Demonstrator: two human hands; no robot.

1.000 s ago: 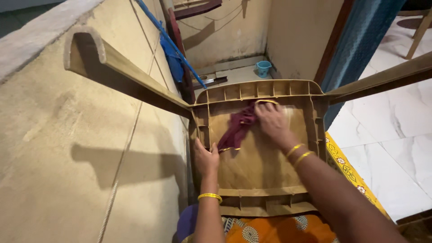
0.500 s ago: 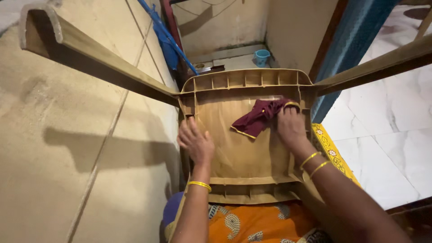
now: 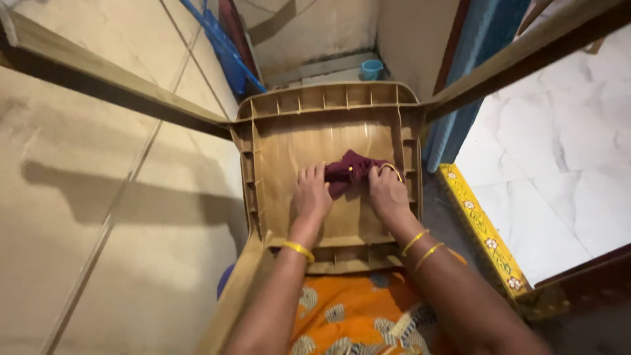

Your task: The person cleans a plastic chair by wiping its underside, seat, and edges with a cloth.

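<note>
Tan plastic fills the middle of the frame: an upturned chair (image 3: pixel 328 164) lies with the ribbed underside of its seat facing up, and its legs run off toward the upper left and upper right corners. Turned over like this, the underside is open to the hands, likely so it can be wiped.

Just right of centre, a crumpled maroon cloth (image 3: pixel 350 172) lies on the seat underside. The right hand (image 3: pixel 388 194) presses on the cloth's right part with fingers bent over it, pinning it to the plastic rather than lifting it; a ring-like gold band shows by the fingers. The left hand (image 3: pixel 310 197) lies flat and open just left of the cloth, fingers spread, its fingertips at the cloth's edge, seemingly steadying the chair. Whether it also pinches the fabric cannot be told.

Both wrists wear gold bangles (image 3: pixel 297 250). At the bottom centre is orange patterned fabric (image 3: pixel 355 315), the person's clothing, close against the chair's near edge.

Around it: a beige tiled floor (image 3: pixel 98 217) on the left, a white marble floor (image 3: pixel 559 164) on the right with a yellow flowered border strip (image 3: pixel 480 230), a blue curtain (image 3: pixel 473 66) at upper right, and a small blue cup (image 3: pixel 372 68) at top centre.
</note>
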